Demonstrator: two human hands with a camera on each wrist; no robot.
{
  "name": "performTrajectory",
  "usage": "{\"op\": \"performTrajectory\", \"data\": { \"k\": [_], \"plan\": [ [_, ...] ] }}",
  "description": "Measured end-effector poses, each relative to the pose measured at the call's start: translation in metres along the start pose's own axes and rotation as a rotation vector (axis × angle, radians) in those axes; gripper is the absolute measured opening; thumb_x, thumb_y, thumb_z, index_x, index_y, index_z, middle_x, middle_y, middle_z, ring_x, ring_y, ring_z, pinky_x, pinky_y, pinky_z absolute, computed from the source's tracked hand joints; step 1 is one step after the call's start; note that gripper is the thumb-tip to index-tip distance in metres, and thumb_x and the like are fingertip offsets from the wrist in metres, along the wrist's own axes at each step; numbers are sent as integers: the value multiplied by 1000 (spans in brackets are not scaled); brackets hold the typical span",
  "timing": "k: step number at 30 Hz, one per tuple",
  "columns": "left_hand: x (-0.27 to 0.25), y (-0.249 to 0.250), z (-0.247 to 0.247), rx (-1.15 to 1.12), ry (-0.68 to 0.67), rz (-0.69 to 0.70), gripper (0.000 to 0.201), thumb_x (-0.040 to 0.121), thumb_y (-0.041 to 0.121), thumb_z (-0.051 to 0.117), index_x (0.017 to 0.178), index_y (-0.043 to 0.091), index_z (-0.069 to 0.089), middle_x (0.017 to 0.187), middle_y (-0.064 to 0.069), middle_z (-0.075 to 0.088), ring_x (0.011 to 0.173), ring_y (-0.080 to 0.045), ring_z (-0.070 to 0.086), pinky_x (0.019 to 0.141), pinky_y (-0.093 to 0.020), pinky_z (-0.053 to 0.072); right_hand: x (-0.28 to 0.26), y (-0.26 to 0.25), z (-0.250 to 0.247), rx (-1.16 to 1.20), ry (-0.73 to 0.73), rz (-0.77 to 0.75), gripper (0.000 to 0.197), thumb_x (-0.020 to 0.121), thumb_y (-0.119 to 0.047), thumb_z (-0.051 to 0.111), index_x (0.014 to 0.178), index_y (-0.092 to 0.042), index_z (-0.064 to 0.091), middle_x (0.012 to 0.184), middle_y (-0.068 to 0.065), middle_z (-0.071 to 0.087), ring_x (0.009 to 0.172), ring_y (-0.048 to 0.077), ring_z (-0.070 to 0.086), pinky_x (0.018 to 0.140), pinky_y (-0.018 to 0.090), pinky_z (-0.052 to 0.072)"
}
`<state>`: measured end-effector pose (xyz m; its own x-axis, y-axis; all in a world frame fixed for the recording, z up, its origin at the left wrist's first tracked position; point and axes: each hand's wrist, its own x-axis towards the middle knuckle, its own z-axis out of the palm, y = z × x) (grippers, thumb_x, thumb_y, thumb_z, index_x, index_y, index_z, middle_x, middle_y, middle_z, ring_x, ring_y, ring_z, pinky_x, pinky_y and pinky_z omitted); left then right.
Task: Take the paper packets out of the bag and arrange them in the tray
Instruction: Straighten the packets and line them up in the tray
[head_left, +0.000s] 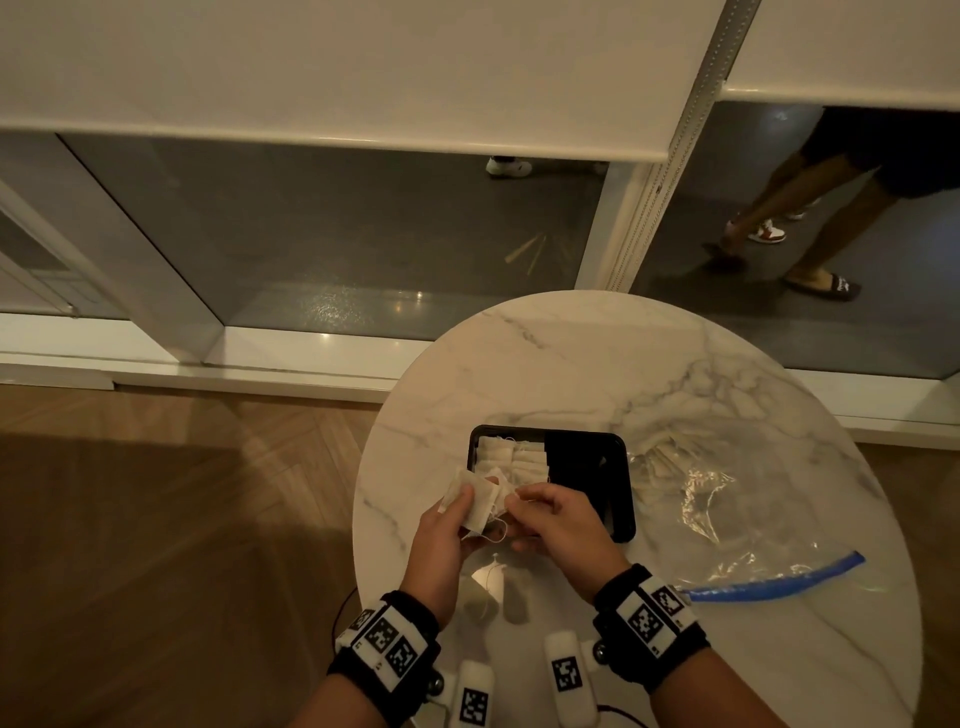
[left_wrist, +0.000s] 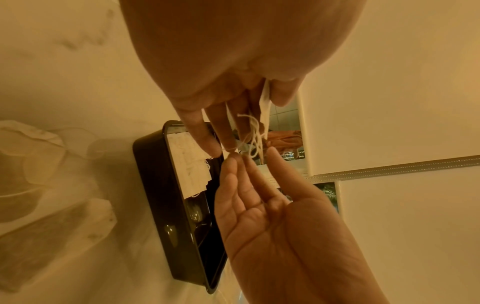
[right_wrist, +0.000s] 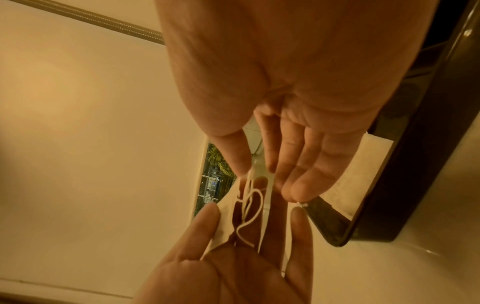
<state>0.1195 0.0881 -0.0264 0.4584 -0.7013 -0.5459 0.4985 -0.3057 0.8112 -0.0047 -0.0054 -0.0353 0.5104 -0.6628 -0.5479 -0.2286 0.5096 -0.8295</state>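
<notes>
My left hand (head_left: 465, 512) grips a fanned bunch of white paper packets (head_left: 475, 496) above the table, just in front of the tray's left end. Their loose strings (right_wrist: 249, 203) dangle between the two hands. My right hand (head_left: 519, 498) meets the bunch from the right and pinches one packet at its edge between thumb and forefinger. Behind the hands, the black tray (head_left: 621, 499) holds a row of packets (head_left: 514, 457) in its left half, while its right half is bare. The clear plastic bag (head_left: 701, 499) with a blue zip (head_left: 779, 584) lies open to the right of the tray.
The round marble table (head_left: 571, 374) stands on a wooden floor (head_left: 156, 519), its left edge close to my left wrist. One packet with a string (head_left: 491, 577) lies on the table between my wrists. A person's legs (head_left: 810, 208) show beyond the glass at the back right.
</notes>
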Motion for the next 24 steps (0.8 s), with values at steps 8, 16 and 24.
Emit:
{"op": "performTrajectory", "data": {
  "k": [8, 16, 24],
  "plan": [
    [0, 6, -2, -36, 68, 21, 35, 104, 26, 47, 112, 4, 73, 106, -21, 74, 96, -32, 71, 90, -45, 56, 4, 2, 4, 114, 130, -39, 5, 91, -3, 65, 88, 1, 68, 88, 18, 73, 80, 24, 73, 74, 35, 60],
    [10, 5, -20, -83, 156, 30, 29, 105, 20, 46, 106, 1, 69, 92, -12, 78, 87, -21, 76, 81, -33, 61, 21, -3, -22, 74, 273, -33, 15, 86, 4, 66, 99, -3, 66, 94, 12, 71, 85, 22, 70, 68, 31, 60],
    [15, -3, -23, -22, 144, -11, 20, 105, 20, 48, 115, 14, 64, 97, -7, 79, 91, -22, 73, 72, -29, 60, 50, 20, -42, -437, 277, -123, 20, 92, -13, 62, 109, -16, 72, 95, -2, 71, 88, 15, 67, 82, 37, 59]
  ]
}}
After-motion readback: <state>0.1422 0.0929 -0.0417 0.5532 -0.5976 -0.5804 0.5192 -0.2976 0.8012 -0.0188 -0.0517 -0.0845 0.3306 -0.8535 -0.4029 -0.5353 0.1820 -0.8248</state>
